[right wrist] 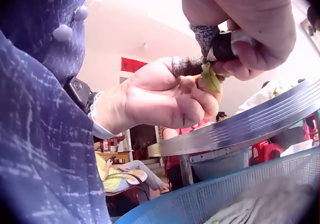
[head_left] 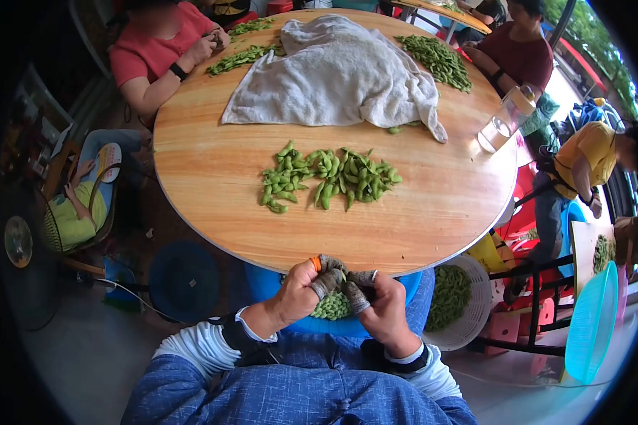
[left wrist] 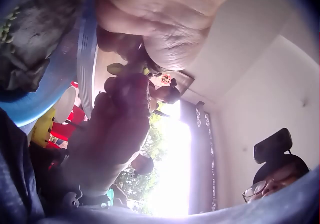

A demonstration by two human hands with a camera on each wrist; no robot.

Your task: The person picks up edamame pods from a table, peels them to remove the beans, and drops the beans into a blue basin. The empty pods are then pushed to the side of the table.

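Just past the table's near edge, my left hand and right hand meet, with grey knit covers on some fingers. Between them is a green soybean pod, which both hands pinch in the right wrist view. Below the hands, shelled green beans lie in a blue basin at my lap, partly hidden by the hands. A loose pile of unshelled pods is on the round wooden table ahead. The left wrist view is dim and blurred around the fingers.
A grey-white cloth covers the table's middle. More pods lie by seated people. A clear bottle stands near the right edge. Beside my right leg is a white basket holding pods; a dark blue tub sits left.
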